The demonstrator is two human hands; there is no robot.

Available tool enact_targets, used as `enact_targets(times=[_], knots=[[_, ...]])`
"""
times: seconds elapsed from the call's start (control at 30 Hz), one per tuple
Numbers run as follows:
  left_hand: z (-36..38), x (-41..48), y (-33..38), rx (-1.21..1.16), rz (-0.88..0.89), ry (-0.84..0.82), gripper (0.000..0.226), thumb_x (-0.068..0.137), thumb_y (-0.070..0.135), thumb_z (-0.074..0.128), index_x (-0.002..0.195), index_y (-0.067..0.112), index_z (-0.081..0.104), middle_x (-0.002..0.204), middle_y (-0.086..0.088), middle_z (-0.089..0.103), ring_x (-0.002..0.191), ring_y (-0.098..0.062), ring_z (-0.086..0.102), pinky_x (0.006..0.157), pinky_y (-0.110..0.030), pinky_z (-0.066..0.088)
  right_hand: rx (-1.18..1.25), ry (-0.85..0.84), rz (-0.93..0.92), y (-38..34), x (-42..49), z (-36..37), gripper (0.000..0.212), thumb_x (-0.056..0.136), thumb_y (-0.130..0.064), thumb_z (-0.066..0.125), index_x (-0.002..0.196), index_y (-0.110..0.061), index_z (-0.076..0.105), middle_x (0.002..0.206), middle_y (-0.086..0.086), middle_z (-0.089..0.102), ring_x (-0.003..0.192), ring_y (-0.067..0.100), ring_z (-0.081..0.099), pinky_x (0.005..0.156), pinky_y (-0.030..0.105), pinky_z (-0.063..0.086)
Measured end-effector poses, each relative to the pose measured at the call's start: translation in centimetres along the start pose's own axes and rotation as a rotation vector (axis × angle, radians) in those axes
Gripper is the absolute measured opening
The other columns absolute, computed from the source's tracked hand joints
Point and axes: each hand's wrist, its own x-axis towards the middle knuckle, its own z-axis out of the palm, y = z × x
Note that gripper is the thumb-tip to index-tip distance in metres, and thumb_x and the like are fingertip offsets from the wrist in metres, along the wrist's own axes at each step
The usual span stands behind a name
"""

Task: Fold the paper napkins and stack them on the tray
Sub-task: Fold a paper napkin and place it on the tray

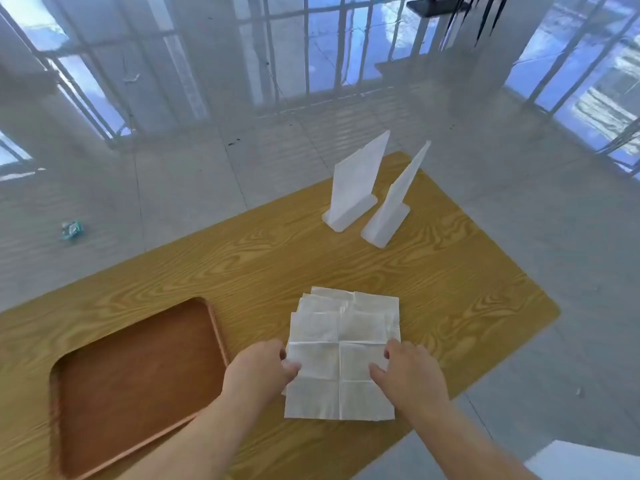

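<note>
Folding is just starting — your left hand point(259, 372) and right hand point(408, 375) pinch opposite side edges of the top napkin point(332, 393), on the pile point(367, 306) beside the tray point(138, 393). Next, bring one edge across squarely — lightly.

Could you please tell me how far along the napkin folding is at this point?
Nothing looks finished: the tray holds no napkins. In hand: the left hand and right hand grip opposite edges of the top napkin, which lies unfolded on the napkin pile. Left to do: fold this one and the rest of the pile, then stack them all on the tray.
</note>
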Motion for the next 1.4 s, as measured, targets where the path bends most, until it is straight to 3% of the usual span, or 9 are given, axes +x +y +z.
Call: enact_targets(times=[0.23, 0.53, 0.73, 0.83, 0.93, 1.13, 1.2, 1.27, 1.4], knots=[[1.4, 1.1, 0.1, -0.156, -0.118, -0.025, 0.025, 0.088, 0.051, 0.067, 0.093, 0.027, 0.063, 0.085, 0.009, 0.07, 0.074, -0.009, 0.066, 0.063, -0.028, 0.057, 0.407, -0.098, 0.231, 0.8, 0.6, 1.6, 0.021, 0.088, -0.038, 0.069, 0.078, -0.026, 0.055, 0.076, -0.009, 0.063, 0.067, 0.008, 0.058, 0.053, 0.027, 0.039], [1.3, 1.5, 0.1, -0.249, -0.141, -0.053, 0.02, 0.087, 0.048, 0.069, 0.09, 0.029, 0.063, 0.084, 0.008, 0.072, 0.073, -0.009, 0.066, 0.057, -0.025, 0.049, 0.716, -0.143, 0.227, 0.7, 0.8, 0.4, 0.02, 0.083, -0.024, 0.069, 0.071, -0.02, 0.054, 0.063, -0.008, 0.053, 0.055, 0.008, 0.044, 0.052, 0.026, 0.036], [-0.2, 0.2, 0.1, -0.462, -0.075, -0.057, 0.051, 0.084, 0.068, 0.071, 0.117, 0.029, 0.061, 0.106, 0.013, 0.067, 0.093, -0.006, 0.065, 0.069, -0.026, 0.051, 1.417, -0.438, 0.209, 0.0, -0.5, -4.6, 0.033, 0.08, -0.023, 0.073, 0.105, -0.001, 0.068, 0.107, 0.023, 0.076, 0.097, 0.039, 0.073, 0.086, 0.058, 0.059], [-1.3, -1.0, 0.5, -0.628, -0.112, -0.111, 0.082, 0.077, 0.079, 0.071, 0.136, 0.024, 0.056, 0.127, 0.006, 0.065, 0.112, -0.014, 0.064, 0.085, -0.032, 0.054, 1.634, -0.571, 0.159, -0.4, -0.8, -7.5, 0.046, 0.087, -0.019, 0.07, 0.127, 0.003, 0.062, 0.132, 0.029, 0.068, 0.119, 0.046, 0.069, 0.092, 0.058, 0.06], [-3.1, -2.5, 1.3, -0.793, -0.124, -0.234, 0.095, 0.064, 0.098, 0.061, 0.124, 0.025, 0.063, 0.129, 0.001, 0.068, 0.117, -0.023, 0.064, 0.102, -0.042, 0.05, 1.698, -0.681, 0.04, -1.3, -0.8, -10.7, 0.047, 0.09, -0.023, 0.067, 0.133, -0.004, 0.067, 0.135, 0.027, 0.068, 0.117, 0.041, 0.07, 0.089, 0.053, 0.061], [-9.8, -5.7, 3.7, -1.171, 0.038, -0.243, 0.062, 0.059, 0.101, 0.053, 0.103, 0.064, 0.075, 0.14, 0.02, 0.063, 0.14, -0.011, 0.048, 0.124, -0.05, 0.028, 1.579, -0.808, -0.209, -3.2, 0.2, -16.8, 0.053, 0.093, -0.027, 0.06, 0.143, -0.012, 0.063, 0.147, 0.024, 0.06, 0.124, 0.037, 0.063, 0.108, 0.055, 0.049], [-13.1, -6.1, 3.3, -1.166, 0.183, -0.176, 0.087, 0.061, 0.102, 0.051, 0.128, 0.05, 0.07, 0.15, 0.013, 0.061, 0.143, -0.004, 0.049, 0.122, -0.045, 0.029, 1.553, -0.883, -0.288, -4.0, 0.6, -18.7, 0.057, 0.091, -0.025, 0.062, 0.145, -0.009, 0.061, 0.144, 0.025, 0.062, 0.123, 0.038, 0.063, 0.107, 0.054, 0.049], [-16.6, -7.1, 2.8, -1.135, 0.29, -0.203, 0.083, 0.069, 0.099, 0.051, 0.131, 0.047, 0.07, 0.14, 0.017, 0.07, 0.129, 0.004, 0.061, 0.108, -0.033, 0.038, 1.517, -0.947, -0.363, -5.2, 1.0, -20.3, 0.057, 0.089, -0.023, 0.061, 0.144, -0.006, 0.061, 0.136, 0.022, 0.065, 0.119, 0.037, 0.065, 0.105, 0.053, 0.049], [-20.0, -7.9, -1.3, -1.105, 0.362, -0.242, 0.074, 0.086, 0.069, 0.07, 0.14, 0.019, 0.067, 0.145, -0.009, 0.067, 0.136, -0.03, 0.061, 0.118, -0.053, 0.04, 1.46, -1.004, -0.404, -8.6, 1.3, -22.3, 0.065, 0.09, -0.02, 0.06, 0.145, 0.01, 0.043, 0.136, 0.027, 0.051, 0.118, 0.043, 0.053, 0.107, 0.057, 0.039]])
